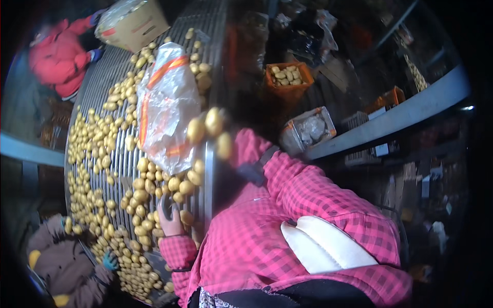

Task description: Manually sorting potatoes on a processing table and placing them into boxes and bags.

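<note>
Many potatoes lie on a roller conveyor before me. My left hand, with a grey palm or glove surface, reaches among them at the conveyor's near side, fingers apart and nothing plainly gripped. My right forearm, in a pink checked sleeve, bends toward the conveyor's metal edge. At its end my right hand is blurred, its fingers not distinct. Several larger blurred potatoes show beside it over the edge; whether it touches them I cannot tell. A clear plastic bag with orange and red stripes lies over the conveyor.
Across the conveyor a person in red stands by a cardboard box. Another person in brown has a gloved hand at the potatoes, lower left. An orange crate of potatoes, a plastic-lined box and a metal beam are at right.
</note>
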`<state>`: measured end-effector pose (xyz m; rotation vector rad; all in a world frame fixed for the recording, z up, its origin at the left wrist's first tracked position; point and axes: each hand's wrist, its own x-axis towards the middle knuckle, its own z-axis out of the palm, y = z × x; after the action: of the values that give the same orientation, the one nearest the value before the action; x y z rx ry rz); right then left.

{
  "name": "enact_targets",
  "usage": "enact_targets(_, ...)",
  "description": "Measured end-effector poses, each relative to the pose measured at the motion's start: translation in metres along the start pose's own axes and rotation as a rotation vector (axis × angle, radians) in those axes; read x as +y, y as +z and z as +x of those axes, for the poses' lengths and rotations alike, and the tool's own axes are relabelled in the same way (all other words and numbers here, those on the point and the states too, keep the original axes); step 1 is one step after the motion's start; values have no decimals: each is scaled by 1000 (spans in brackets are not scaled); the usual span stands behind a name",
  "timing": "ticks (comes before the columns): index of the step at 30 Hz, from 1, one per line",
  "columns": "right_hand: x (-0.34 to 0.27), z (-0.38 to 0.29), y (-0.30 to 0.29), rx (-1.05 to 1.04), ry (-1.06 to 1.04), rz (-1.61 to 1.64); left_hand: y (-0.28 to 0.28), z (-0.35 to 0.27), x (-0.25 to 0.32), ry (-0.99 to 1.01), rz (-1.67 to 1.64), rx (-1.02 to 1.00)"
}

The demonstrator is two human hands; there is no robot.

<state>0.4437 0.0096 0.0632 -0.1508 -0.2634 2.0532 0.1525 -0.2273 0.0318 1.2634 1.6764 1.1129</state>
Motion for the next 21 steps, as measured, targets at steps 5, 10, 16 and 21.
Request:
enact_targets(5,-84,-34,-58,-149,-172,59,-34,-19,-78,2,793,282)
enact_targets(10,-84,-74,-117,781,-359,154,-43,-27,-101,-117,872,236)
enact_targets(16,-126,-75,-165,788,-488,155,-47,-19,-104,-136,902,238)
enact_targets(21,-215,-40,-182,787,-646,91,-49,-20,-110,-160,932,274)
